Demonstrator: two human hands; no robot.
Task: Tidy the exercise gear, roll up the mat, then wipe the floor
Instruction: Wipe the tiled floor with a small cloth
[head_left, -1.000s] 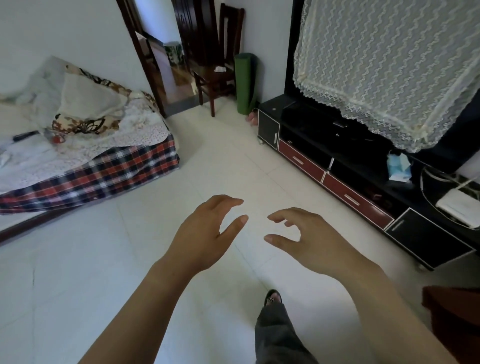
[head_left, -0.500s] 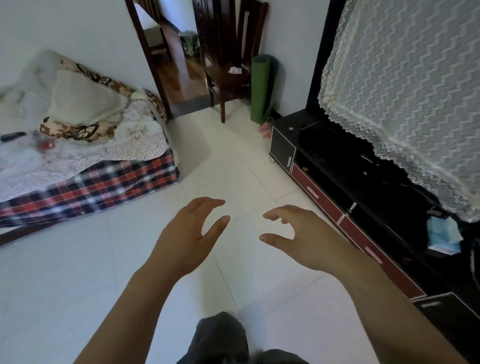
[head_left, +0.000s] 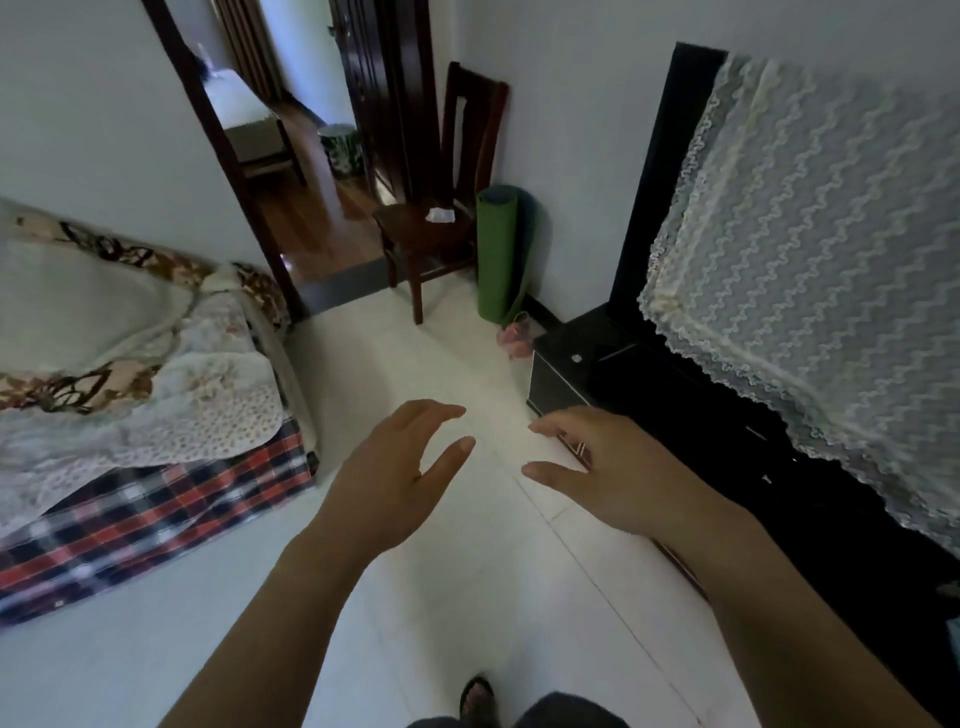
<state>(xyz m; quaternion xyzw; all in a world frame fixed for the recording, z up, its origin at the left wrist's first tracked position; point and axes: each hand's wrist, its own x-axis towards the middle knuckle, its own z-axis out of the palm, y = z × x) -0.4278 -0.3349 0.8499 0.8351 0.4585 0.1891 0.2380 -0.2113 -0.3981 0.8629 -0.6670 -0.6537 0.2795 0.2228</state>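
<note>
On the left, the bed (head_left: 156, 509) with its plaid side and heaped blankets takes up the near-left of my view. I see no exercise gear on it.

Next comes my left hand (head_left: 384, 488), held out over the floor (head_left: 467, 613). Its fingers (head_left: 431, 415) are loosely spread and a little curved, with the thumb well apart, and they hold nothing.

Far ahead, beside the open doorway, a dark wooden chair (head_left: 436, 228) stands against the wall. Just to the right of it is the green mat (head_left: 498, 254), already rolled and standing upright against the far wall, between the chair and the black cabinet (head_left: 566, 374). So I judge the rolling step done. At the mat's foot lies a small pink thing (head_left: 514, 335). It may be gear put away there, but it is too small for me to tell.

My right hand (head_left: 618, 478) hangs level with the left and near it. Its fingers (head_left: 556, 423) are likewise spread and curved, pinching nothing. On the far right, a lace cover (head_left: 810, 270) drapes over whatever stands on the cabinet.

As I read it, what remains is the wiping. Neither hand carries a cloth and I see no mop or rag in view, so I would have to fetch one first.
</note>
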